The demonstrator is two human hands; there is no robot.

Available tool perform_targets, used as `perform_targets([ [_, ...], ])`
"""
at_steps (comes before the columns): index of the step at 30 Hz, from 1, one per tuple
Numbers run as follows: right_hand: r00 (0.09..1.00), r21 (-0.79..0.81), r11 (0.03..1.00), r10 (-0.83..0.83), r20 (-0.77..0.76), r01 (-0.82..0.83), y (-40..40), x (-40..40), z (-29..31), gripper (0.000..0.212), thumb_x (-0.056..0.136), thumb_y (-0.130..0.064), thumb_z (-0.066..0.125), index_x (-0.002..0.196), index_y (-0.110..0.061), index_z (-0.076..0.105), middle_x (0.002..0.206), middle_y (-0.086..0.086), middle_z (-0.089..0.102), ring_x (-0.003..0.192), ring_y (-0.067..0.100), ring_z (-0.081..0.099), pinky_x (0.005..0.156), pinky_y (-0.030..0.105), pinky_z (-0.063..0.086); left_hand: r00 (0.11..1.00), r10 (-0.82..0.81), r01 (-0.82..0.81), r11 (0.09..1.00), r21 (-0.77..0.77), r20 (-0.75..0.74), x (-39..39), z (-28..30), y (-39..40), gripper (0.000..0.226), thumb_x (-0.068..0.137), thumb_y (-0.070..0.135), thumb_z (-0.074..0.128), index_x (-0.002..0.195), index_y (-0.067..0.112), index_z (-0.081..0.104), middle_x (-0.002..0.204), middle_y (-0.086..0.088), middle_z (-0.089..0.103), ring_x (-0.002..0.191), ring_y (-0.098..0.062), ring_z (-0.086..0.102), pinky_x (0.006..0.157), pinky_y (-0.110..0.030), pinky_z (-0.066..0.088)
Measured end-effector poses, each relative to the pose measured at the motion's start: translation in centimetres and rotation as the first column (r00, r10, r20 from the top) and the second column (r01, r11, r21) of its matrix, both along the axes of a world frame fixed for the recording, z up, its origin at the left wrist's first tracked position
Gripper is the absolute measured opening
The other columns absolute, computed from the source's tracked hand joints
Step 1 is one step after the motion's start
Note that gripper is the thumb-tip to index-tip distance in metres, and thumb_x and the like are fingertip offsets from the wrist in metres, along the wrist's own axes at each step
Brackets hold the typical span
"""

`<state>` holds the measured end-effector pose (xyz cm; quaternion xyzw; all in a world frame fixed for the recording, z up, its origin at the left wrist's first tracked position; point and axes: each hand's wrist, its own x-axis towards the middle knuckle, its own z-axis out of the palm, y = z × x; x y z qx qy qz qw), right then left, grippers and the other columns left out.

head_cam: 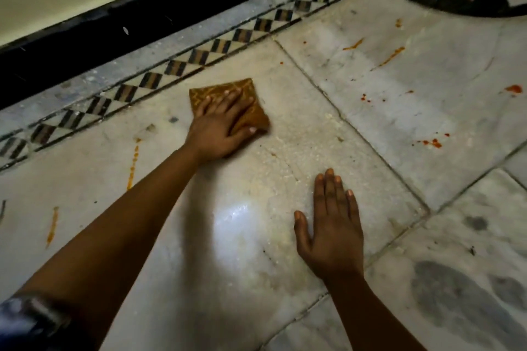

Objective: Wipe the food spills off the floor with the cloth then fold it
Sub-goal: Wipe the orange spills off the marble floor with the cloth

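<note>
Spills [133, 164] in orange streaked the floor [399, 111] at the left. We pressed our left hand [219, 125] flat on the cloth [251, 115], far near the checked border, one corner pointing right, to rub. Our right hand [332, 232] lay flat and bare on the floor to steady us. Red spots [433, 142] waited at the right.

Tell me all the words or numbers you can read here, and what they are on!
There are none to read.
The brown cloth under the left hand has only a yellow zigzag pattern, no letters.
The floor border shows only dark and light diamond shapes.
The blurred dark thing at the bottom left corner is too blurred to tell whether it bears any writing.
</note>
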<state>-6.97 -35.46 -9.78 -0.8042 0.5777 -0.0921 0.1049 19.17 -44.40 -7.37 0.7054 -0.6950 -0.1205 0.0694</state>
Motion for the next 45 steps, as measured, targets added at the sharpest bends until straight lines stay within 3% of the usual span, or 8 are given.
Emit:
perform_targets([
  [7,1.0,0.012,1.0,0.003,-0.022,-0.003,0.1,-0.1,0.1,0.07,0.088,-0.044,0.032,0.146,-0.004,0.027,0.154,0.014,0.023,0.142,0.023,0.022,0.115,0.038,0.014,0.929,0.365,-0.368,0.926,0.081,0.052,0.5,0.0,-8.6,0.061,0.095,0.055,0.03,0.149,0.032,0.013,0.159,-0.006,0.001,0.145,-0.028,-0.002,0.115,-0.047,-0.004],
  [12,1.0,0.013,1.0,-0.002,-0.026,0.003,0.0,0.0,0.2,0.07,0.088,-0.044,0.033,0.145,-0.004,0.03,0.153,0.014,0.026,0.141,0.024,0.025,0.113,0.039,0.017,0.995,0.086,-0.092,0.986,0.136,0.048,-5.4,0.7,-12.3,0.059,0.096,0.052,0.031,0.149,0.03,0.017,0.159,0.0,0.003,0.146,-0.024,0.0,0.115,-0.045,-0.002],
  [17,1.0,0.019,1.0,-0.005,0.006,0.005,0.0,-0.1,0.3,0.069,0.088,-0.044,0.035,0.145,-0.004,0.03,0.153,0.013,0.026,0.141,0.023,0.026,0.113,0.04,0.018,0.964,-0.265,0.264,0.964,-0.039,-0.012,-3.7,0.2,-5.2,0.072,0.079,0.067,0.028,0.142,0.033,0.034,0.155,0.0,0.023,0.143,-0.021,0.017,0.114,-0.043,0.005],
  [20,1.0,0.016,1.0,0.001,0.011,-0.001,0.1,-0.1,0.2,0.069,0.089,-0.044,0.034,0.145,-0.004,0.029,0.153,0.013,0.026,0.141,0.024,0.025,0.113,0.04,0.018,0.997,-0.072,0.07,0.995,-0.076,-0.03,-1.5,0.0,-7.1,0.082,0.071,0.071,0.028,0.139,0.029,0.04,0.152,-0.006,0.03,0.138,-0.028,0.025,0.111,-0.043,0.012],
  [24,1.0,0.014,1.0,0.004,0.008,-0.004,0.0,-0.1,0.1,0.069,0.09,-0.043,0.033,0.146,-0.004,0.027,0.154,0.014,0.023,0.142,0.023,0.022,0.113,0.039,0.016,0.984,0.124,-0.134,0.989,0.069,0.129,-4.7,-0.2,-11.8,0.071,0.089,0.067,0.032,0.149,0.032,0.014,0.159,-0.004,0.003,0.145,-0.025,0.001,0.114,-0.045,-0.001],
  [31,1.0,0.027,1.0,-0.006,0.016,0.006,0.1,0.0,0.1,0.07,0.088,-0.043,0.034,0.144,-0.003,0.03,0.152,0.015,0.027,0.141,0.024,0.024,0.114,0.039,0.015,0.909,-0.411,0.413,0.911,-0.005,0.069,-8.4,-0.8,-0.5,0.068,0.083,0.07,0.018,0.144,0.042,0.007,0.158,0.0,0.01,0.145,-0.022,0.006,0.113,-0.047,0.001],
  [38,0.999,0.009,1.0,0.01,0.038,-0.01,0.1,-0.1,-0.2,0.069,0.09,-0.043,0.03,0.146,-0.003,0.026,0.154,0.015,0.022,0.143,0.025,0.02,0.114,0.04,0.013,0.97,0.215,-0.224,0.972,0.077,0.109,-3.2,-0.5,-6.3,0.066,0.092,0.062,0.028,0.149,0.033,0.012,0.159,-0.003,0.0,0.145,-0.029,-0.004,0.114,-0.049,-0.006],
  [45,1.0,0.004,1.0,0.021,0.016,-0.021,0.1,-0.2,-0.1,0.07,0.089,-0.044,0.03,0.145,-0.002,0.027,0.153,0.017,0.024,0.142,0.028,0.023,0.114,0.04,0.012,0.993,-0.037,0.043,0.997,-0.06,0.11,-5.7,-0.1,1.6,0.063,0.085,0.054,0.034,0.144,0.031,0.032,0.153,-0.003,0.029,0.138,-0.027,0.031,0.107,-0.042,0.022],
])
